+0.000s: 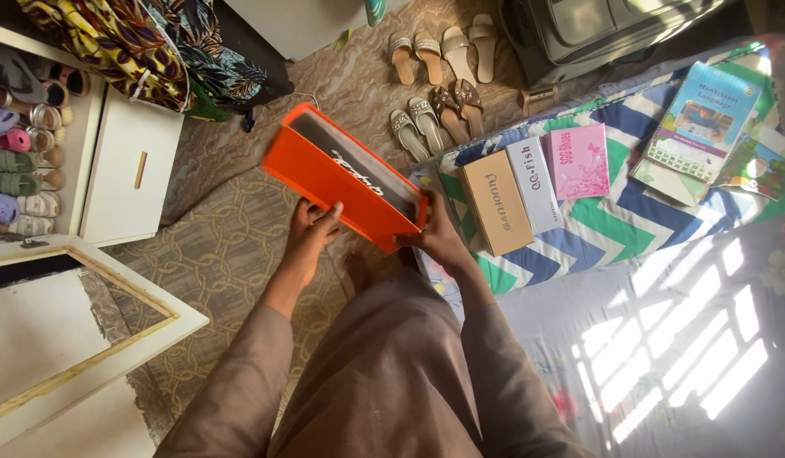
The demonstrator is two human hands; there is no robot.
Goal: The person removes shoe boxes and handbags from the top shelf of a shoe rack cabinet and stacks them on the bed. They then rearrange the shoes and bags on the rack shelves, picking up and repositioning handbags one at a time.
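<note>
Between both hands, orange shoebox (pixel 342 174), left hand (pixel 312 222), right hand (pixel 435 237)

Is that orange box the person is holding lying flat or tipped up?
Tipped. The orange box is held off the floor on a slant, left hand under its lower edge, right hand at its right end.

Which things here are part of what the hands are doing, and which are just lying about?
In hand:
- orange cardboard shoe box
- left hand and right hand, gripping its lower edge

Lying about:
- tan, white and pink boxes on the zigzag bedspread
- pairs of sandals on the floor
- books
</note>
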